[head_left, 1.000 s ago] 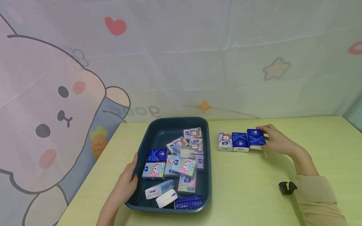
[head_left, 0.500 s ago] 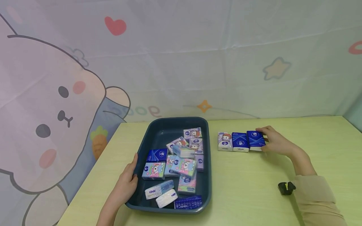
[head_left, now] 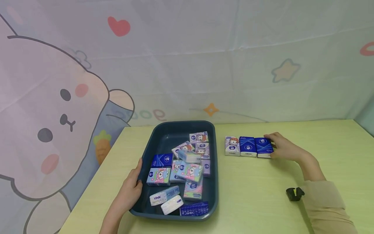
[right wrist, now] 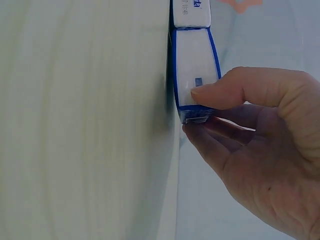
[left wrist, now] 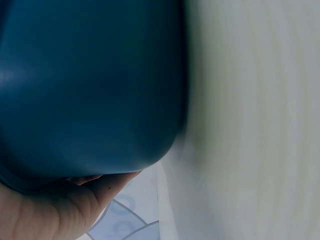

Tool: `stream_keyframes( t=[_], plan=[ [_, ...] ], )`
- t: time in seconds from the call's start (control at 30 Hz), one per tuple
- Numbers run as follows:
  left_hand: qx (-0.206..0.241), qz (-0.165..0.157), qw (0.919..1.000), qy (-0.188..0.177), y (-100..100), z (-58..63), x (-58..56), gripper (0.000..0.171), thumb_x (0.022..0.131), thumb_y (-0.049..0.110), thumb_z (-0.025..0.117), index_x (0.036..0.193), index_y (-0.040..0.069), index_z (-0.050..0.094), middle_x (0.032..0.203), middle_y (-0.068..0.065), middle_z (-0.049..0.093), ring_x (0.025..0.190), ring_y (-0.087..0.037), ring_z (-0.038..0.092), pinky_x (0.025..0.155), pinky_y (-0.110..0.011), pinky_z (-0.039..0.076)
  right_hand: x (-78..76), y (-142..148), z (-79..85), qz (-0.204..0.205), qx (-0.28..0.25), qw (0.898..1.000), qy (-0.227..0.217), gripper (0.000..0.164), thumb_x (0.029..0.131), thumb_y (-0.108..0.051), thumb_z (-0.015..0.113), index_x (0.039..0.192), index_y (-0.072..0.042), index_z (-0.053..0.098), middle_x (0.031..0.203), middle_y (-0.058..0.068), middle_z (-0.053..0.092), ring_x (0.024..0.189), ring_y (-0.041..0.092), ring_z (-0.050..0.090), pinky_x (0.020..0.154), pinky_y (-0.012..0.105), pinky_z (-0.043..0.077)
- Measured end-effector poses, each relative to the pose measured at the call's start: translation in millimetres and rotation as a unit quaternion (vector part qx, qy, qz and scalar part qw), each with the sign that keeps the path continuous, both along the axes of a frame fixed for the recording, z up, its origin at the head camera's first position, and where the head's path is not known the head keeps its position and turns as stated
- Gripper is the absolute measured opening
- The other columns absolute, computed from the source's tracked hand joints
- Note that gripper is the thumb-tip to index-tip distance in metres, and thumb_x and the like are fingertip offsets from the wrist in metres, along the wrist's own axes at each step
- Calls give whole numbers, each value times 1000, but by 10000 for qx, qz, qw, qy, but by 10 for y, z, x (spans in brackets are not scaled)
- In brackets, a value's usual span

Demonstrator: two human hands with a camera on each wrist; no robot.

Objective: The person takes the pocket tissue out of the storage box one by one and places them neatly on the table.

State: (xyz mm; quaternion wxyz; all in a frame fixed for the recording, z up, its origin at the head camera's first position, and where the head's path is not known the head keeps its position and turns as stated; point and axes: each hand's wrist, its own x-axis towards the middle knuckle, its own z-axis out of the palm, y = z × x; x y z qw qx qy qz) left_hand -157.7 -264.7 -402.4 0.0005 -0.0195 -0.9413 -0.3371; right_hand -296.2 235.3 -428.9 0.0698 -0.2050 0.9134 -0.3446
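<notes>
My right hand (head_left: 284, 147) pinches a dark blue tissue pack (head_left: 264, 147) between thumb and fingers, at the right end of a row on the table. In the right wrist view the thumb presses the white end of that tissue pack (right wrist: 195, 65). Left of it lie another blue tissue pack (head_left: 248, 145) and a purple-and-white tissue pack (head_left: 232, 145) with a cartoon print. My left hand (head_left: 127, 191) grips the left rim of a dark blue plastic tub (head_left: 217, 182). In the left wrist view the tub's outer wall (left wrist: 95, 90) hides most of the fingers.
Inside the tub lie several tissue packs, among them a pink-and-blue pack (head_left: 190, 172) on top, a white pack (head_left: 172, 204) and a dark blue pack (head_left: 194, 209). A small black clip-like object (head_left: 295, 194) is beside the right sleeve (head_left: 325, 201). A printed cloth (head_left: 233, 65) hangs behind the table.
The right hand has lowered the blue tissue pack slightly towards the front, bringing it level with the row. The left hand and the tub have stayed in place.
</notes>
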Motion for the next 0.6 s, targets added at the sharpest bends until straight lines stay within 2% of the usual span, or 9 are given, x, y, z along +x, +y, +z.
stream_keyframes(
  t=[0.27, 0.6],
  plan=[
    [-13, 5, 10000, 6, -3, -4, 3, 68, 94, -6, 36, 155, 6, 7, 147, -29, 33, 139, -45, 30, 112, -60, 25, -2, -6, -11, 8, 22, 10000, -34, 83, 68, 6, 63, 140, 21, 25, 135, 39, 30, 127, 60, 31, 105, 67, 28],
    [-26, 15, 10000, 15, -9, -14, 0, 68, 94, -6, 37, 155, 6, 8, 146, -29, 35, 137, -44, 33, 112, -60, 26, 13, -30, -1, -15, 238, 9997, -14, 81, 70, 5, 62, 140, 20, 24, 136, 39, 30, 126, 56, 32, 104, 69, 27]
  ],
)
